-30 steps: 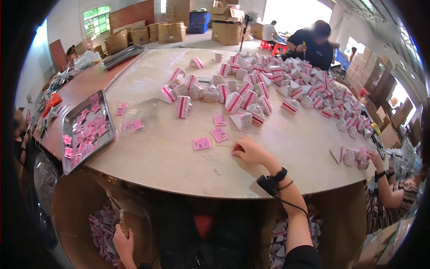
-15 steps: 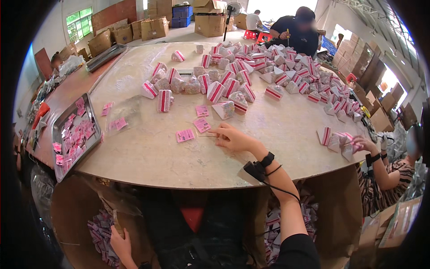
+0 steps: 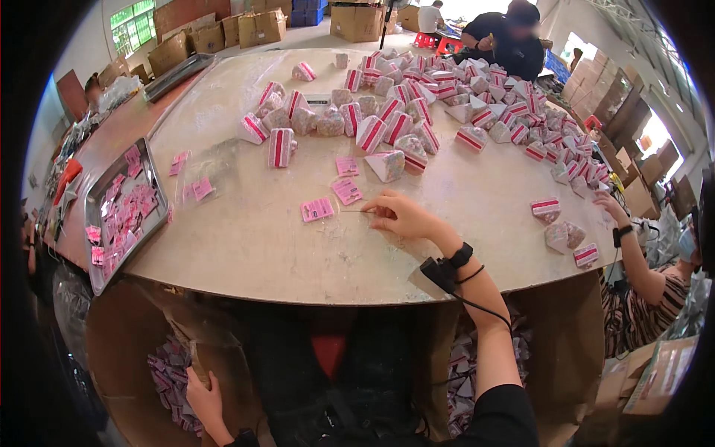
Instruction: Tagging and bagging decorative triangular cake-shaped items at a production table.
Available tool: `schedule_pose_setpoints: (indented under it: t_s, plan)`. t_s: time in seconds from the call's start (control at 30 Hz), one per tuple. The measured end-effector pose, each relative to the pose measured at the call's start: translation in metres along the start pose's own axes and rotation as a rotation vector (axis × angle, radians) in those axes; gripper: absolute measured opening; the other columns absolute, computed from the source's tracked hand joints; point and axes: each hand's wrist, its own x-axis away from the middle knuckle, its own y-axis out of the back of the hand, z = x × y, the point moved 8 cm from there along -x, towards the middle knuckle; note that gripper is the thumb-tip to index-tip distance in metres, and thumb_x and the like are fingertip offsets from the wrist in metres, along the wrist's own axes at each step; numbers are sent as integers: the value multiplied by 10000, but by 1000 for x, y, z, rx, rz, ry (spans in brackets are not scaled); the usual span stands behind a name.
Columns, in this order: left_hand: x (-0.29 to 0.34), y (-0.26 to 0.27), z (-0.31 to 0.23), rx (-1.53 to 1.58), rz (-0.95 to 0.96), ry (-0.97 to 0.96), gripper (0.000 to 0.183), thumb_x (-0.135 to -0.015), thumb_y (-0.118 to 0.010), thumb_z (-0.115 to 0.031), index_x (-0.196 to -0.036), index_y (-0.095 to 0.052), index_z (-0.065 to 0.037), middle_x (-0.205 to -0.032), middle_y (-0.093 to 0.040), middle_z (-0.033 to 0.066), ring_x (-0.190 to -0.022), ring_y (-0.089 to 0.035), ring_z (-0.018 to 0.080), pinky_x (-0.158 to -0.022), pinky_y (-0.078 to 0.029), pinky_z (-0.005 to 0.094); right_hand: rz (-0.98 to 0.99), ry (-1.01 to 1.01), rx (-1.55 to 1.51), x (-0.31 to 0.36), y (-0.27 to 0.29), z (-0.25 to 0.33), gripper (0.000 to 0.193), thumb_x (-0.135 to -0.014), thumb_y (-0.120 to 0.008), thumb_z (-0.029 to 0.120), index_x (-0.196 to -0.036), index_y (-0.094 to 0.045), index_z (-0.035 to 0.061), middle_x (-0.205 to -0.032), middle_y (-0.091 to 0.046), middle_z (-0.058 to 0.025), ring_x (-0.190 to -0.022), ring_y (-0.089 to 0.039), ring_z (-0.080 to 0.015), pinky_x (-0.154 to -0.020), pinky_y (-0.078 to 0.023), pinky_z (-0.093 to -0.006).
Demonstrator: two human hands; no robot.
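Observation:
My right hand (image 3: 406, 217) is above the table, fingers pinched on a thin needle-like stick (image 3: 353, 211) that points left toward a pink card (image 3: 317, 209). Two more pink cards, one (image 3: 346, 191) close to my fingertips and one (image 3: 346, 166) behind it, lie on the tabletop. Beyond them stands a cake-slice-shaped wedge (image 3: 385, 166), speckled white. Below the table's left side, my left hand (image 3: 205, 400) is closed around a tan cardboard edge (image 3: 196, 360) of an open carton. Its fingers are partly hidden. Several pink-and-white wedges (image 3: 170, 380) fill that carton.
A metal tray (image 3: 153, 160) of pink cards sits at the left. Many wedges (image 3: 447, 82) are heaped at the far side. A co-worker's hand (image 3: 612, 208) reaches in at the right, near loose wedges (image 3: 556, 238). Another person (image 3: 506, 45) works across the table.
My view has shifted slightly. My right hand still holds the stick beside the pink cards. At the right, the co-worker's hand has moved away from the near wedges toward the heap.

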Motion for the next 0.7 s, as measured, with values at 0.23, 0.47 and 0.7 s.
schedule_pose_setpoints:
  t_s: [0.23, 0.47, 0.7]
  plan:
    - [0, 11, -12, -44, 5, 1, 402, -895, -598, -207, -1208, -486, 18, -992, -614, 295, -892, -589, 466, -740, -477, 492, -1, -122, 28, 0, 9, -5, 302, -829, -725, 120, -1118, -652, 75, -770, -594, -13, -687, -508, -96, -647, -447, -254]
    - [4, 16, -21, 15, -57, -29, 311, -894, -597, -208, -1104, -494, -2, -931, -622, 263, -845, -603, 454, -702, -483, 498, -45, -76, -23, 4, 25, -9, 254, -846, -717, 157, -1073, -669, 54, -906, -620, 0, -797, -584, -80, -686, -467, -242]
    - [7, 20, -23, -21, -103, -34, 306, -884, -604, -214, -1081, -496, -7, -909, -622, 248, -835, -606, 436, -696, -488, 488, -38, -95, 50, 7, 20, -6, 288, -779, -780, 142, -1026, -672, 39, -849, -609, -14, -754, -574, -89, -679, -475, -243]
